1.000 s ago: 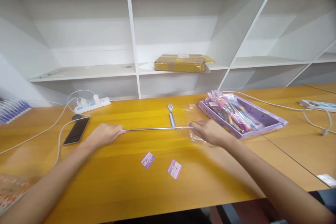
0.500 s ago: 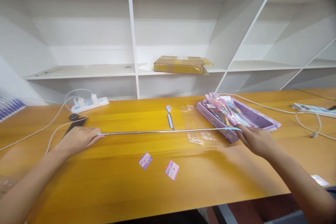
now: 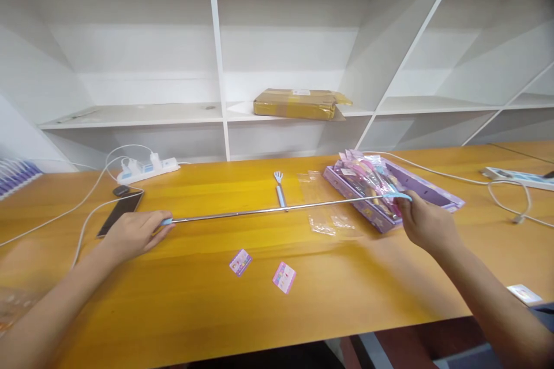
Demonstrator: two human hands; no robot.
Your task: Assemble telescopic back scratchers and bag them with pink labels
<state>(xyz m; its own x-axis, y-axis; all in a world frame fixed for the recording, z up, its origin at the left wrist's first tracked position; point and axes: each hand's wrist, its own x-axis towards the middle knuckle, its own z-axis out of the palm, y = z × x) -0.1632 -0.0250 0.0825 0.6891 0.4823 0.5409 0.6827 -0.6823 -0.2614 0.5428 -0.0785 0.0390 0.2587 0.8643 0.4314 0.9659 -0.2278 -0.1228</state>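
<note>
Stretched between my hands is a telescopic back scratcher [image 3: 259,211], its thin metal rod drawn out long and its right end higher than its left. My left hand [image 3: 134,234] grips the light-blue end on the left. The light-blue end on the right is pinched in the fingers of my right hand [image 3: 426,222], in front of the purple box. Behind the rod, a second, short back scratcher [image 3: 281,189] with a pale blue claw and handle lies on the table. Two small pink-and-purple cards [image 3: 284,277] lie nearer me.
A purple open box [image 3: 433,190] holds several wrapped items [image 3: 367,176]. Clear plastic bags [image 3: 320,207] lie beside it. At left are a phone [image 3: 121,211] and a power strip [image 3: 149,169] with white cables. A cardboard box [image 3: 298,104] rests on the white shelf.
My right hand has moved right and up with its end of the back scratcher, so the rod now slants. The left hand has shifted slightly. The other things lie as before.
</note>
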